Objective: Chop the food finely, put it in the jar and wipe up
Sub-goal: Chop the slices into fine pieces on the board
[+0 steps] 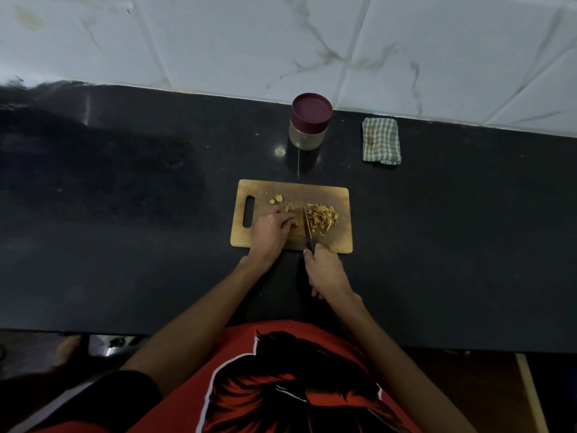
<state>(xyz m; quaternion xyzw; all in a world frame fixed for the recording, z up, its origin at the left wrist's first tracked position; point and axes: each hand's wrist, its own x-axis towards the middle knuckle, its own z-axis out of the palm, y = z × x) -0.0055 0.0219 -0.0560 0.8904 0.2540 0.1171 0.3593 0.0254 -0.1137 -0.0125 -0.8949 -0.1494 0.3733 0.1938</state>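
Note:
A wooden chopping board lies on the black counter in front of me. A pile of yellowish chopped food sits on its right half, and a small uncut lump lies near the handle slot. My left hand presses a piece of the food against the board, its fingers curled over it. My right hand grips the dark handle of a knife, whose blade stands on the board between my left fingers and the pile. A jar with a maroon lid on stands behind the board.
A folded green-checked cloth lies right of the jar by the tiled wall. The black counter stretches wide to both sides. Its front edge runs just before my red shirt.

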